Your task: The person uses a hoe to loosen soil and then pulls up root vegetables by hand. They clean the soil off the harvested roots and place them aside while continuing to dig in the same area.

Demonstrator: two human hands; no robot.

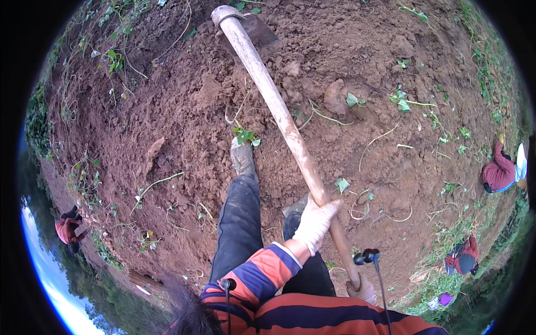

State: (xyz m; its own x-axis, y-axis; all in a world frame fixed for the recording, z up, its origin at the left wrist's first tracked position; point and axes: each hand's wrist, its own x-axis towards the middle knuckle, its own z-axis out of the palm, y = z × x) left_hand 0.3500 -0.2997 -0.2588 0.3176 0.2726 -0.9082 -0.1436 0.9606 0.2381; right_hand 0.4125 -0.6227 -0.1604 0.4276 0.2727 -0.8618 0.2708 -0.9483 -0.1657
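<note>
My left hand [317,222], in a pale glove, grips the long wooden handle [289,130] of a hoe partway along. Lower down, close to my body, my right hand [362,289] is also gloved and closed around the butt end of that handle. At the far top, the hoe's metal blade [260,31] is at the loose brown soil [201,109], its edge partly hidden by handle and dirt. Crumbled earth looks blurred just below the blade. One muddy boot [243,157] stands left of the handle, with a leafy cut vine [245,135] at its toe.
Cut vines [157,186] and stems [379,140] lie scattered on the soil. Clods [335,96] stick up right of the handle. People bend over the ground at far right [499,169], lower right [462,256] and far left [70,228]. Two earbuds [228,284] hang before me.
</note>
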